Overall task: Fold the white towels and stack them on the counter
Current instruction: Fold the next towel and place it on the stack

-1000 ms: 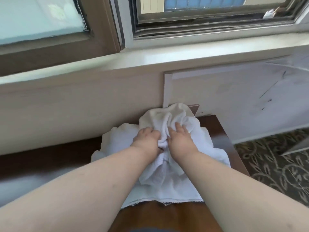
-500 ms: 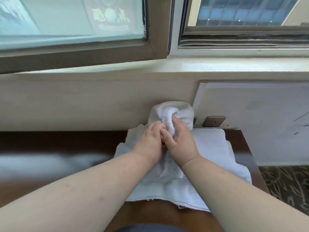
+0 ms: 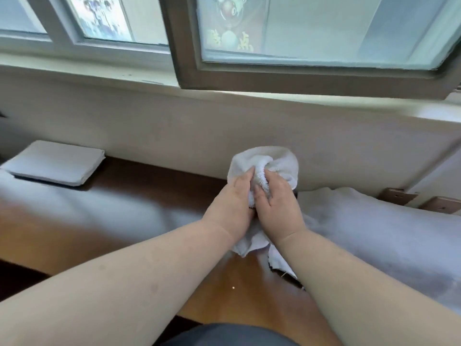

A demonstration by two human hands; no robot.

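**Gripping a bunched white towel above the counter**

Seen from the head camera, both hands meet at the middle of the picture, side by side and touching. The left hand (image 3: 230,204) has its fingers curled into the bunched towel (image 3: 264,163), and the right hand (image 3: 279,203) clutches the same cloth from the other side, thumb and fingers dug into its folds. The towel's rounded top bulges just beyond the fingertips, against the pale wall (image 3: 174,131). Its loose, frayed tail hangs down under the wrists, between the two forearms, with its lowest part at the wooden counter (image 3: 224,283); whether it touches the wood cannot be told.

To the right of the right hand, just beside it, a heap of unfolded white towels (image 3: 374,231) lies spread over the counter, blurred and soft at its edges. Far off to the left of the left hand, well apart, a folded stack of white towels (image 3: 55,163) lies flat at the back of the counter, next to the wall. Between that stack and the left hand the dark wood shows a pale, blurred reflection.

Beyond the hands, above the wall, runs a window sill (image 3: 249,96), and above it a brown window frame (image 3: 189,58) with frosted panes.
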